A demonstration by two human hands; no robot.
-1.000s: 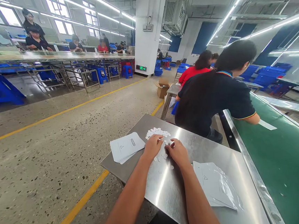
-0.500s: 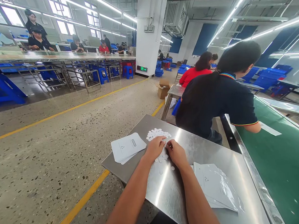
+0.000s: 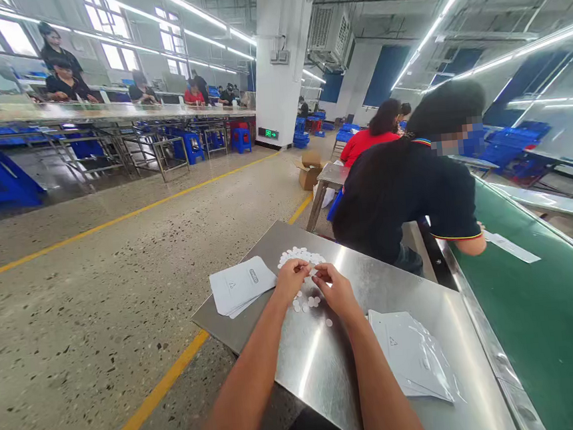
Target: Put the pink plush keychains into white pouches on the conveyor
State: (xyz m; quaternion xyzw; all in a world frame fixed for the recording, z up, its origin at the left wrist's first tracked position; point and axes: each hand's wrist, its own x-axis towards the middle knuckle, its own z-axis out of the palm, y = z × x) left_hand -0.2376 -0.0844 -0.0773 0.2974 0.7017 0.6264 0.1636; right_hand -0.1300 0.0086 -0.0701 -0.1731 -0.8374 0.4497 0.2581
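My left hand [image 3: 293, 279] and my right hand [image 3: 334, 288] are close together over the steel table, fingertips pinched and almost meeting. Something small and pale seems to be between them, but the pile behind makes it hard to tell. Just beyond my fingers lies a heap of small white round discs [image 3: 300, 254]. Several loose discs [image 3: 313, 302] are scattered on the near side, below my hands. To the left is a stack of light grey printed bags or sheets [image 3: 242, 286]. Another stack of grey printed bags [image 3: 412, 354], with a glossy clear surface, lies beside my right forearm.
The steel table [image 3: 325, 379] adjoins a green conveyor belt [image 3: 540, 313] on the right. A co-worker in a dark shirt [image 3: 399, 185] sits close ahead, near a white strip [image 3: 513, 247] on the belt. An open cardboard box [image 3: 309, 173] stands on the floor beyond.
Both hands have risen slightly from the tabletop, and their fingertips have come together. More of the loose discs below them shows. The view has shifted a little.
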